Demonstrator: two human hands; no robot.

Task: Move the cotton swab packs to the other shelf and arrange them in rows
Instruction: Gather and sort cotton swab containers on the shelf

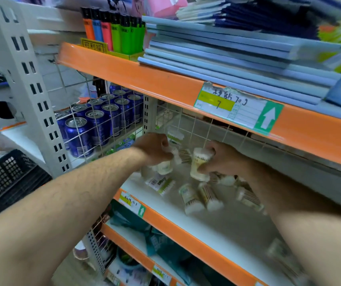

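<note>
Right hand (221,158) curled round an upright, pale cylindrical cotton swab pack (199,165), left hand (155,147) clutching a blurred second pack (174,156), loose packs (190,198) toppled at 6 o'clock on the white shelf (237,221)

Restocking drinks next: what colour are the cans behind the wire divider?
The cans are dark blue, silver tops; head view.

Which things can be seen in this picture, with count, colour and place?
Cylindrical white cotton swab packs: about eight, blurred; middle shelf, mostly lying.
Plastic lighters: about seven; orange, blue, pink, green; top shelf, left.
Thin light-blue notebooks: one stack; top shelf.
Blue drink cans: many; behind wire grid, left.
Black plastic basket: one; lower left.
Left hand: grips a small pack.
Right hand: grips an upright pack.
</note>
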